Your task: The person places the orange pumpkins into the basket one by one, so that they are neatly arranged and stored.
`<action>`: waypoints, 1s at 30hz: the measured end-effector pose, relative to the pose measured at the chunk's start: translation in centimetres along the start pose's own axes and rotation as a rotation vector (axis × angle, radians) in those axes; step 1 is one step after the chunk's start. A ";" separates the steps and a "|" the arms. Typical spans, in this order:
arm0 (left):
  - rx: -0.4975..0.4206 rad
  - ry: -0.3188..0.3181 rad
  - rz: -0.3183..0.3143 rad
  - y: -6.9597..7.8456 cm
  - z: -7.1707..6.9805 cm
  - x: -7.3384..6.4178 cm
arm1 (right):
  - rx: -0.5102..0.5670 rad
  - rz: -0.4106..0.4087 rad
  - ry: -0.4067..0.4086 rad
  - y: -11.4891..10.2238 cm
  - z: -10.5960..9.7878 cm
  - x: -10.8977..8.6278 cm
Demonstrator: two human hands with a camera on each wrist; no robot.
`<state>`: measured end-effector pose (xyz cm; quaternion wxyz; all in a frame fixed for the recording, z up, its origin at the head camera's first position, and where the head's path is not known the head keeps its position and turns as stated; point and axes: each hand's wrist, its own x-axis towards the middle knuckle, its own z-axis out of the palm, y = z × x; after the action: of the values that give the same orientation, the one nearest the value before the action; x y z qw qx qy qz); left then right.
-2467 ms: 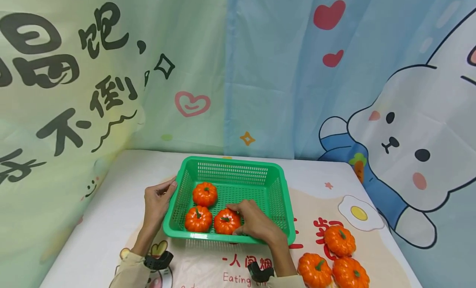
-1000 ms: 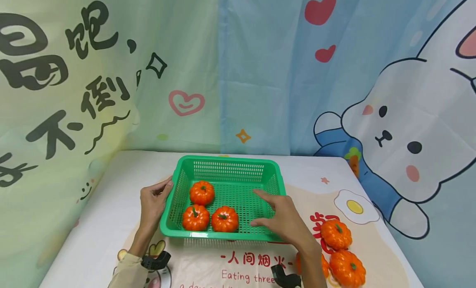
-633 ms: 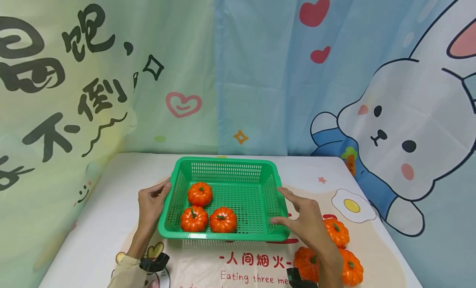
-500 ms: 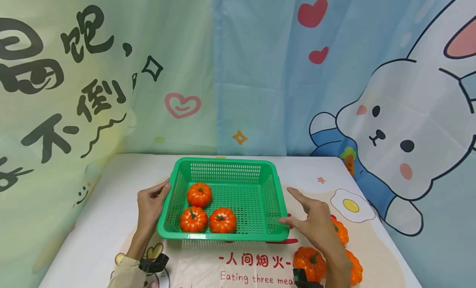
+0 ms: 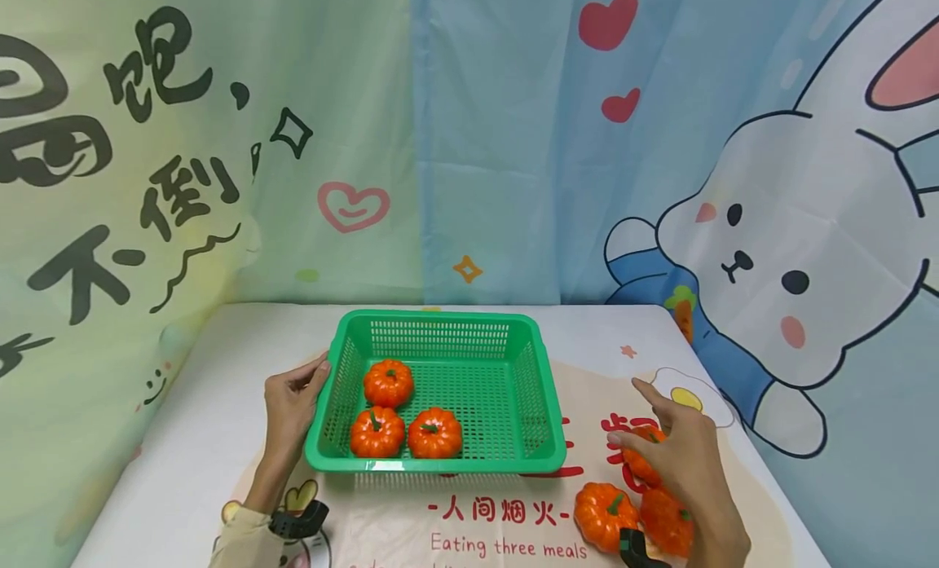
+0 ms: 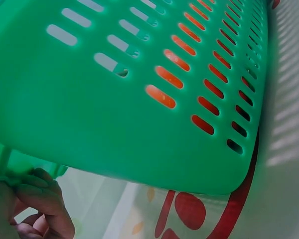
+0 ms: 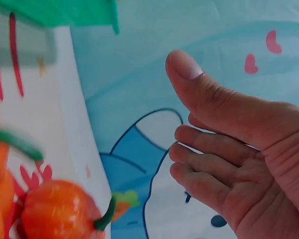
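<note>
A green plastic basket (image 5: 506,465) holds three small orange pumpkins: one farther back (image 5: 389,383) and two along the near wall, a left pumpkin (image 5: 377,432) and a right pumpkin (image 5: 435,433). My left hand (image 5: 292,397) pinches the basket's left rim, its fingers curled at the edge in the left wrist view. To the basket's right, my right hand (image 5: 685,446) is spread, thumb apart from the fingers and nothing between them. Below it lie three more pumpkins: a near one (image 5: 605,516), another (image 5: 666,523) beside it, and one (image 5: 641,462) partly hidden behind the hand.
A white table with a printed cloth (image 5: 506,511) carries everything. Behind it hangs a printed curtain (image 5: 484,144) with a rabbit and lettering. A black wrist strap (image 5: 299,521) sits on the left wrist.
My right hand has let go of the pumpkin at the basket's near wall and moved right, out of the basket, over the loose pumpkins. My left hand has stayed on the rim.
</note>
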<state>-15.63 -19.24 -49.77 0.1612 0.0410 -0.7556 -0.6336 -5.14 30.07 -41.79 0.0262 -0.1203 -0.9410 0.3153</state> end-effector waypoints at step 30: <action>0.007 -0.006 -0.001 0.1 0.0 -0.1 | -0.039 0.294 -0.047 6.5 1.7 1.1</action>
<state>-15.54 -19.25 -49.69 0.1584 0.0404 -0.7583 -0.6310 -5.01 34.34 -47.10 -0.0446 -0.2500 -0.9195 0.3000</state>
